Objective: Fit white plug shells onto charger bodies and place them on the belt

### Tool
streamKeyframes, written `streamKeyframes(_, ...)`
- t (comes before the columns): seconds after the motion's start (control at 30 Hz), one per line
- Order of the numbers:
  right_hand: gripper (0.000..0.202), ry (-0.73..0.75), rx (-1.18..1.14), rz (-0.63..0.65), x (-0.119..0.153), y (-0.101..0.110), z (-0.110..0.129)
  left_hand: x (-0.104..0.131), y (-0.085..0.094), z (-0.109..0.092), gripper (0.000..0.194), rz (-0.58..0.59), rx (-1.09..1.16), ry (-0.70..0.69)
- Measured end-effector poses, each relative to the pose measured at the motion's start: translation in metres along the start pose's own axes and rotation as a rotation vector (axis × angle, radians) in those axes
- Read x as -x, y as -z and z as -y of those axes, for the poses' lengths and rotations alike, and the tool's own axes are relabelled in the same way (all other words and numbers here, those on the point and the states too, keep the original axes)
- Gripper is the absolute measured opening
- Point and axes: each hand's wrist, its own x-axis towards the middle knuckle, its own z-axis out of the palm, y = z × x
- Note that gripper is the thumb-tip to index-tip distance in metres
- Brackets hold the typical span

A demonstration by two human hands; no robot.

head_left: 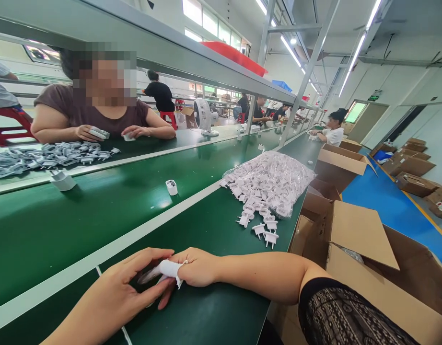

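Note:
My left hand reaches in from the lower left, its fingers curled around a white wrap with a torn edge. The wrap covers a digit of my right hand, which lies over the green bench from the right. Most of my right hand's other fingers are hidden behind the wrap and my left fingers. Beyond my hands, loose white two-pin plug pieces lie beside a clear plastic bag full of similar pieces.
On the green belt stand a white adapter housing and another with pins. Across it, a person holds white parts by a pile of plugs. Open cardboard boxes stand at the right, below a metal shelf.

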Motion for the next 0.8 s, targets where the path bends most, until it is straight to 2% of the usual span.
streamKeyframes(0.17, 0.05, 0.014, 0.027, 0.051, 0.002, -0.001, 0.004, -0.002, 0.003, 0.003, 0.028, 0.012, 0.015, -0.053)
streamKeyframes(0.3, 0.054, 0.04, 0.091, 0.053, 0.003, 0.0, 0.003, 0.003, 0.003, -0.004, 0.026, -0.111, 0.027, -0.015)
streamKeyframes(0.4, 0.058, 0.054, 0.127, 0.054, 0.003, 0.0, 0.0, 0.005, 0.004, 0.0, 0.023, -0.149, -0.018, -0.024)
streamKeyframes(0.6, 0.052, 0.06, 0.137, 0.07, 0.002, 0.0, 0.0, -0.002, 0.011, 0.02, 0.025, -0.037, -0.168, -0.113)
streamKeyframes(0.67, 0.05, 0.051, 0.132, 0.072, 0.003, 0.0, 0.001, -0.001, 0.012, 0.016, 0.023, -0.031, -0.181, -0.096)
streamKeyframes(0.8, 0.052, 0.046, 0.086, 0.076, 0.004, -0.001, 0.004, 0.005, 0.011, -0.003, 0.024, -0.072, -0.137, -0.017)
